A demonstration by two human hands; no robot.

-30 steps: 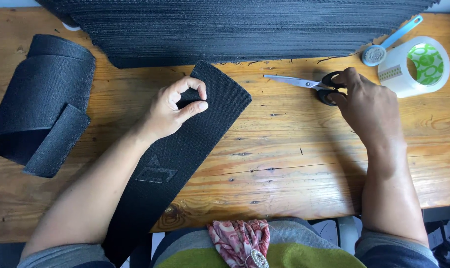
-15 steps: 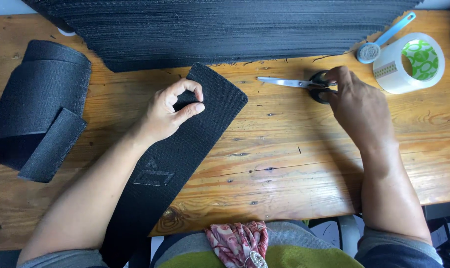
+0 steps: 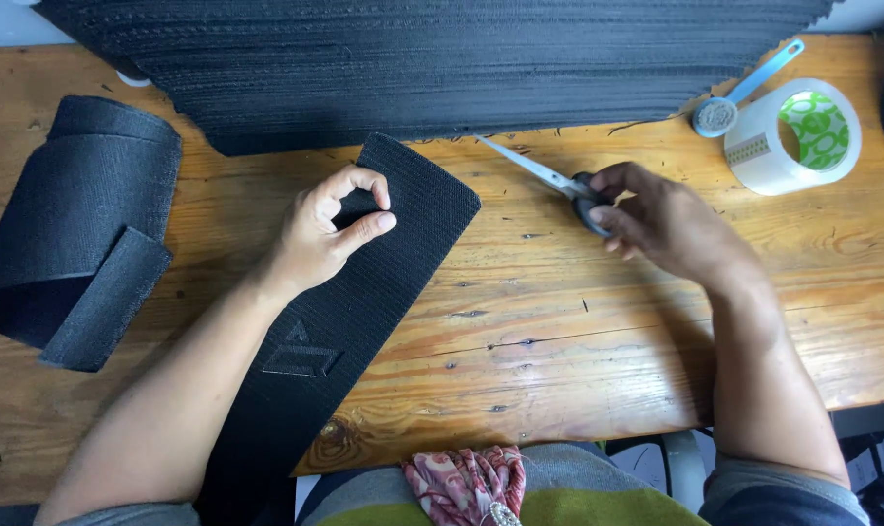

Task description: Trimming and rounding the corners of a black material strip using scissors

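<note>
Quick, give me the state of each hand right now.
Left hand: curled, fingertips pinching the black textured strip on the wooden table.
Right hand: grip closed on the scissors handles.

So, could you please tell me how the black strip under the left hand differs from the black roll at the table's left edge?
The black strip lies flat and stretched out; the black roll is curled up with one end flap loose. The left hand rests on the strip; nothing touches the roll. The strip bears an embossed mark; none shows on the roll. Both look like the same dark textured material.
</note>
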